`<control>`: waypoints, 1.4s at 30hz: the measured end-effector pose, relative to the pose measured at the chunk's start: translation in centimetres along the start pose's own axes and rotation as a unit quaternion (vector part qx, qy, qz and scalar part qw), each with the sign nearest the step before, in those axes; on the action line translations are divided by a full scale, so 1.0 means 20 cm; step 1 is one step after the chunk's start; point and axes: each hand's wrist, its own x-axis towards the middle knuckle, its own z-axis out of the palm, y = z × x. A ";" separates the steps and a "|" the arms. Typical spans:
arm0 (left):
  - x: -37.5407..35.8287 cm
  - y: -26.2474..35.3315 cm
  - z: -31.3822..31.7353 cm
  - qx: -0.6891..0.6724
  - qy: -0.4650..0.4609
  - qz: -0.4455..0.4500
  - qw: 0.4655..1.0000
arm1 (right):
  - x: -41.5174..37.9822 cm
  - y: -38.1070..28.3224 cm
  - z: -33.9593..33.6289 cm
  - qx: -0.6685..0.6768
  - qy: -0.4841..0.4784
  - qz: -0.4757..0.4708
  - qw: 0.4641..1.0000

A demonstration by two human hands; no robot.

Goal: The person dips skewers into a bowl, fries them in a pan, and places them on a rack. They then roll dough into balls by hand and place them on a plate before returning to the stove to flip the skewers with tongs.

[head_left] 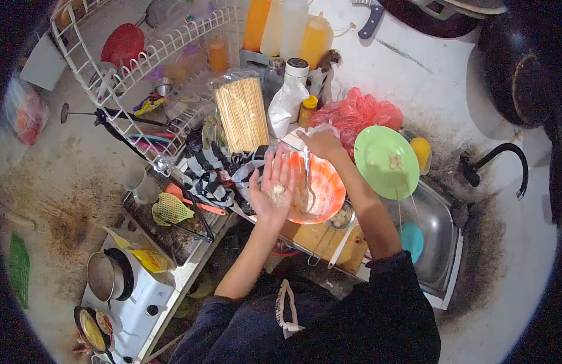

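Note:
My left hand [274,191] is palm up with its fingers stretched out. A small pale dough-like ball [278,189] rests on the palm, which is dusted with white powder. Beside it is an orange-and-white bowl [334,182] with whitish residue inside. A metal spoon [308,182] leans in the bowl, its handle running up towards my right hand [323,145]. That hand is at the bowl's far rim, fingers curled beside crumpled clear plastic [325,128]; what they pinch is hidden. A small metal bowl [341,216] with pale pieces stands by the orange one.
A green plate [387,159] with skewered balls sits at the sink's [436,227] edge. Behind the bowl are a pack of skewers [241,114], a white bottle [288,100] and a red plastic bag [360,118]. A cutting board [338,246] lies nearer me; a stove [144,303] stands left.

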 end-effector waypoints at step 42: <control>-0.01 -0.19 0.03 0.135 -0.174 0.008 0.975 | -0.83 -0.57 -0.19 0.382 0.216 -0.225 0.870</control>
